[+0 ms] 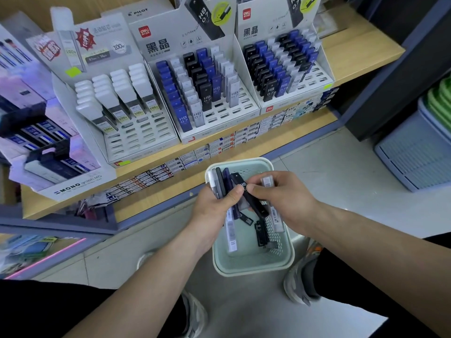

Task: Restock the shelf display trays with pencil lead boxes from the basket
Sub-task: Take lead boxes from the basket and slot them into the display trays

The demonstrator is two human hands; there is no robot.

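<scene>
Wooden shelf (pixel 353 45) ahead of us, pale tiled floor (pixel 341 172) under it. Three white display trays sit side by side on the shelf. Left tray (pixel 139 142): white-capped boxes in the back rows, front slots bare. Middle tray (pixel 217 128): blue, clear and black HB 0.7 boxes, with bare slots at front right. Right tray (pixel 314 81): same mix, fuller.

Mint basket (pixel 251 259) is on the floor between our shoes, below the shelf edge, and both our hands are over it. Left hand (pixel 212 211) grips a fan of lead boxes (pixel 219 178), grey, black and purple, with the fingers curled round the lower ends and the tops pointing toward the shelf. Right hand (pixel 285 201) pinches one black lead box (pixel 256 207) between thumb and forefinger. That box lies diagonally across the fan and touches the left thumb. A clear box (pixel 278 222) is also tucked under the right fingers, with both ends showing past the hand.

Inside the basket, another black HB 07 box (pixel 259 234) lies against the perforated wall. A second clear box (pixel 231 236) is near the left wrist; we cannot tell if it is loose or held. Grey crate (pixel 415 154) at far right.
</scene>
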